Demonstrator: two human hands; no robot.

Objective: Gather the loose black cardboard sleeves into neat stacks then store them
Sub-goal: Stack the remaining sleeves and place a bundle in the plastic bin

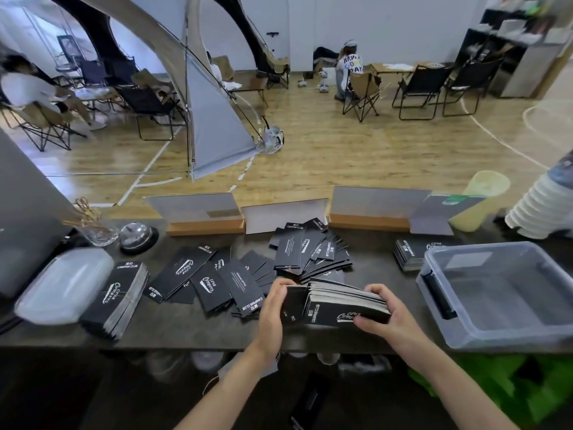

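A thick bundle of black cardboard sleeves (341, 305) stands on edge on the dark counter, held between both hands. My left hand (273, 308) grips its left end and my right hand (379, 311) curls round its right end. Loose black sleeves (217, 280) with white print lie scattered behind and left of the bundle, with a fanned heap (310, 249) farther back. One neat stack (119, 297) lies at the left. Another stack (409, 254) sits at the right, beside a clear plastic bin (508, 335) that looks empty.
A translucent lid (62, 283) lies at the far left beside a laptop (21, 218). A desk bell (136, 235) and a glass dish (99, 234) stand behind it. Card signs in wooden bases (204, 226) line the counter's back edge. White cups (539, 206) are stacked at the right.
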